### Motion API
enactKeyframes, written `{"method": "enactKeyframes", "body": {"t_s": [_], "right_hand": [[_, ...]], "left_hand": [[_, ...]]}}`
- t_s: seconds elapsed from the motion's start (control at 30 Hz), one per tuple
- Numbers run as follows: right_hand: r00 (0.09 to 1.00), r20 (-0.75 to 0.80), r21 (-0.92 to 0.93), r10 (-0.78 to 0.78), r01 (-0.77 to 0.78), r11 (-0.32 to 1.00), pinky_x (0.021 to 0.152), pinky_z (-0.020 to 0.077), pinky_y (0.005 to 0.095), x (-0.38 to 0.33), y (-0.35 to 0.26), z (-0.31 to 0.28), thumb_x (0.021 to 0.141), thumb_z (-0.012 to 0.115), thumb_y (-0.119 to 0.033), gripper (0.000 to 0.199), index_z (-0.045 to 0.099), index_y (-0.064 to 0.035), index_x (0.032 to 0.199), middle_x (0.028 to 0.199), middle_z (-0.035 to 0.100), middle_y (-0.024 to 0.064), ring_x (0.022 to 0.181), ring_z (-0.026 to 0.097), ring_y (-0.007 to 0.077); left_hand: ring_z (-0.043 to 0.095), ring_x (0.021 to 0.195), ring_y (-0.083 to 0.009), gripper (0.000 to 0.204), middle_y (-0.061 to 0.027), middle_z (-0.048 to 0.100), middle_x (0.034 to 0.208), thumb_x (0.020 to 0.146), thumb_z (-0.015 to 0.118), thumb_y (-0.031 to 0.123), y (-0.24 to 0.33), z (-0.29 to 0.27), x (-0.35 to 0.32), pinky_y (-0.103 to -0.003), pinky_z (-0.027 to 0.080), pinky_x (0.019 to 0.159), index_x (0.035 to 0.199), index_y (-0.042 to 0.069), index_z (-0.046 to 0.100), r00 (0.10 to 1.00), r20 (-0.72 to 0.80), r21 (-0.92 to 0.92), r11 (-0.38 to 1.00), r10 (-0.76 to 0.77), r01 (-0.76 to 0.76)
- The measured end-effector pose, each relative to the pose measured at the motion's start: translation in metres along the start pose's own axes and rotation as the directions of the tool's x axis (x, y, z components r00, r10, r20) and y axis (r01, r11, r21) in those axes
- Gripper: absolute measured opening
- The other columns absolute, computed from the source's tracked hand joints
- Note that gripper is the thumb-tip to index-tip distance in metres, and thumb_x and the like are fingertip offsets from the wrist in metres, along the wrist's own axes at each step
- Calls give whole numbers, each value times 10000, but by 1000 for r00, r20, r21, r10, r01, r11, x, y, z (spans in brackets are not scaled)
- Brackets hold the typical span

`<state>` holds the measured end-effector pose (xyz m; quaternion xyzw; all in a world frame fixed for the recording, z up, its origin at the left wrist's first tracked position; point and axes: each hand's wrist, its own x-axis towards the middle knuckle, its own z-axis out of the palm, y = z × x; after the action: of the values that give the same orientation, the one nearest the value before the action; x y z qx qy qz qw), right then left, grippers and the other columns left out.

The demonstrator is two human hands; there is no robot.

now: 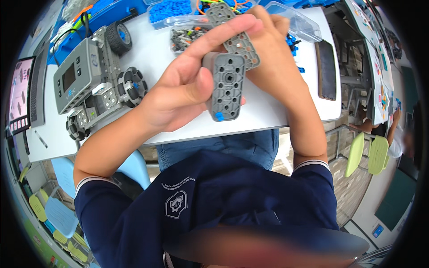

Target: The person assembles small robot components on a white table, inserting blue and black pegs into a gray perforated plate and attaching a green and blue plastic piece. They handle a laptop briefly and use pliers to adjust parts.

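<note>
Apparently a handling step: left hand (172, 96) pinching block (229, 85), plate (242, 50) just left of right hand (273, 56), whose grip I can't tell; next move likely calls for holding both steady.

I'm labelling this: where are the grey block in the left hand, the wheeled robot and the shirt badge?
Grey block (228, 86): head view, middle of its holed face.
Wheeled robot (89, 73): head view, its grey box.
Shirt badge (176, 204): head view, shield's centre.
</note>
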<state>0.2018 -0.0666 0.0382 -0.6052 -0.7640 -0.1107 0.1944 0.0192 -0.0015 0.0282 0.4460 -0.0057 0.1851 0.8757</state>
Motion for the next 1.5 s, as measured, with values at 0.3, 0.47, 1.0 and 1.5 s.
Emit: {"method": "enactKeyframes", "body": {"t_s": [0.3, 0.47, 1.0, 1.5], "right_hand": [[1000, -24, 113, -21, 23, 993, 892, 363, 446, -7, -3, 12, 806, 666, -141, 302, 698, -72, 1098, 1113, 666, 46, 1084, 524, 267], [997, -65, -22, -49, 48, 999, 907, 368, 448, -6, -3, 11, 799, 672, -122, 318, 690, -72, 1112, 1096, 648, 39, 1074, 528, 261], [983, -99, -117, 153, -164, 979, 823, 446, 372, 4, 11, -25, 798, 725, -9, 224, 702, -63, 1014, 993, 719, 70, 896, 625, 262], [976, -216, 669, -35, 174, 722, 774, 480, 315, 1, -20, -42, 806, 763, 18, 77, 716, 15, 867, 912, 735, 147, 864, 641, 207]], "left_hand": [[597, 862, -146, 1175, -80, 134, 1712, 860, 739, 623, -1, -3, 3, -282, 499, 623, 1647, 73, 62, 999, 33, -31, 999, 39, -38], [575, 910, -137, 1139, -39, 145, 1710, 892, 697, 620, 8, -7, 0, -281, 460, 614, 1653, 113, 18, 999, 22, 3, 1000, -29, 29], [640, 1069, -245, 1057, -67, 272, 1636, 942, 734, 337, -4, -25, 1, -394, 531, 876, 1655, 118, -15, 980, 193, -633, 769, 41, 92], [490, 884, -72, 967, 2, 325, 1620, 970, 560, 633, 1, -6, -1, -249, 430, 663, 1651, 142, 79, 995, -84, -110, 993, -55, 46]]}}
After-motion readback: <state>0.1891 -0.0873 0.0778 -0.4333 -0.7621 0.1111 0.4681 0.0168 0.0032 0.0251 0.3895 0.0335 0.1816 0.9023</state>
